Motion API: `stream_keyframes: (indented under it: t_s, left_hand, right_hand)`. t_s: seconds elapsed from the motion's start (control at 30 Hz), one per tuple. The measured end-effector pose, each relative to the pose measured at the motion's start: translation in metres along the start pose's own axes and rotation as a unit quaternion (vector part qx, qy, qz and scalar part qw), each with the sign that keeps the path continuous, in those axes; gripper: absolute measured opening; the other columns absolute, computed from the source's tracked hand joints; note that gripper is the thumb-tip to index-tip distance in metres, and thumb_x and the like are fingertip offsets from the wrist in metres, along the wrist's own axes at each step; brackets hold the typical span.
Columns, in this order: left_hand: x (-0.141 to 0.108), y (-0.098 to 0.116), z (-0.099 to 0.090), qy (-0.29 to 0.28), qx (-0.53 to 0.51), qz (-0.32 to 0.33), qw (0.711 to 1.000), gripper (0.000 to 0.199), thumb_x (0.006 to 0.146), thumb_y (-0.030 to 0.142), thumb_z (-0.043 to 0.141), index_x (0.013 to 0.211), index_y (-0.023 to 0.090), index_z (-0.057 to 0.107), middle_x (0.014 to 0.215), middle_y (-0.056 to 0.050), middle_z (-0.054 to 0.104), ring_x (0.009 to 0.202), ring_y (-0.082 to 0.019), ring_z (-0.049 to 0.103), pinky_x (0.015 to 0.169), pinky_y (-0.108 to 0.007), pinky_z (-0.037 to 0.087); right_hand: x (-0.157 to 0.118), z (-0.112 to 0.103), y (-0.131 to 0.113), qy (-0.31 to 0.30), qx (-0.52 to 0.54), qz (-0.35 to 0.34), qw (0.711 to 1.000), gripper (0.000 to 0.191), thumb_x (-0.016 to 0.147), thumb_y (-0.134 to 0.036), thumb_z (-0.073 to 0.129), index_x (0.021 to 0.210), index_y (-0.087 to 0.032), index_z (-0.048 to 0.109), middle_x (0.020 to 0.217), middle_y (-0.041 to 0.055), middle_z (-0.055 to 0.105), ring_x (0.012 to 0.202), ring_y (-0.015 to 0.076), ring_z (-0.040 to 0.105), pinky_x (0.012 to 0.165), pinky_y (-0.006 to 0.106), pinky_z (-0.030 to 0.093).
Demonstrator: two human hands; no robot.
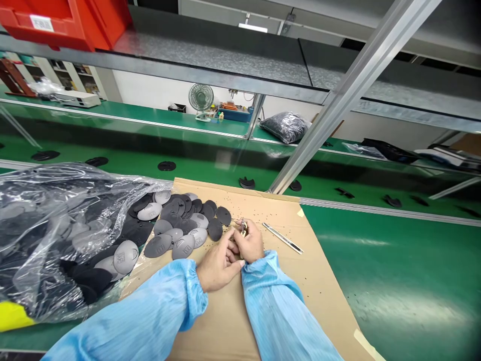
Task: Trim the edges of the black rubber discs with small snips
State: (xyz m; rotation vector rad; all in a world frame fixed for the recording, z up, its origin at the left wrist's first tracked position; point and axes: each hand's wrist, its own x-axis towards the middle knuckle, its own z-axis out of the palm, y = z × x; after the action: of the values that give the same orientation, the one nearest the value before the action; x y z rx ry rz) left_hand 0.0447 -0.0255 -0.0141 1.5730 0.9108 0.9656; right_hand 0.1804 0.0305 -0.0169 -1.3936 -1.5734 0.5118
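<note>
Pinching a small metallic item (244, 228), the right hand (251, 243) is touching the curled left hand (219, 264), its own hold hidden, above cardboard (319, 260) apparently catching black specks (251, 210), while oval discs (184, 247) are lying within easy reach.

A red bin (75, 34) marked with a white label (41, 23) is carried on the dark shelf (218, 45), which is crossed by a slanting metal post (349, 85). On the far green surface (146, 113), a small fan (201, 98) is placed near a blue tray (237, 116); a stuffed plastic bag (286, 126) is seen to their right, and a flat pale device (77, 99) is set at far left.
</note>
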Motion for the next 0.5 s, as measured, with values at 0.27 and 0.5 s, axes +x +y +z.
stream_keyframes:
  t_s: [0.27, 0.5]
  left_hand:
    - [0.0000, 0.0024, -0.0006, -0.003, 0.007, 0.005, 1.000, 0.071, 0.081, 0.020, 0.060, 0.142, 0.021, 0.025, 0.100, -0.006, 0.057, 0.076, -0.012, 0.058, 0.072, -0.031, 0.051]
    - [0.0003, -0.0026, -0.0009, -0.004, 0.014, 0.010, 1.000, 0.071, 0.081, 0.022, 0.060, 0.143, 0.019, 0.025, 0.101, -0.007, 0.057, 0.077, -0.013, 0.059, 0.073, -0.032, 0.051]
  right_hand:
    - [-0.0001, -0.0002, 0.0009, 0.001, -0.005, 0.000, 1.000, 0.018, 0.072, -0.029, 0.057, 0.087, -0.019, 0.058, 0.080, 0.0032, 0.060, 0.074, 0.0194, 0.057, 0.070, 0.033, 0.045]
    - [0.0003, 0.0007, 0.0040, 0.003, -0.010, -0.010, 1.000, 0.018, 0.072, -0.029, 0.057, 0.086, -0.019, 0.058, 0.081, 0.0033, 0.061, 0.074, 0.0190, 0.056, 0.070, 0.032, 0.046]
